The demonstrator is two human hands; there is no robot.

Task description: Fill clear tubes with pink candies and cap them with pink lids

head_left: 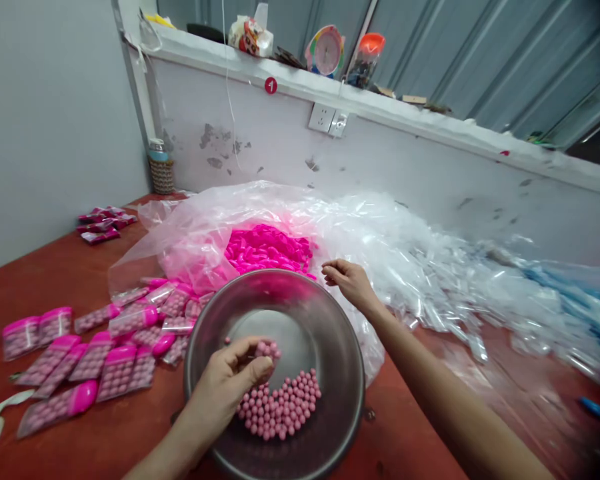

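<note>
My left hand (pixel 230 373) is over the metal bowl (pixel 347 333), thumb and fingers closed on a cluster of small pink balls (pixel 269 349). Whether a clear case surrounds the cluster, I cannot tell. Below it, loose pink balls (pixel 280 407) lie in the lower part of the bowl. Just past the bowl's upper right rim hangs my right hand (pixel 347 280), its fingers curled together; anything in them is hidden. Left of that hand, a heap of bright pink caps (pixel 267 248) sits in a large clear plastic bag (pixel 190 213).
Filled clear containers with pink caps (pixel 117 367) lie on the red table (pixel 10 280) left of the bowl. Many clear empty containers (pixel 430 287) spread to the right. Dark pink packets (pixel 103 223) and a woven-covered jar (pixel 161 167) stand near the wall.
</note>
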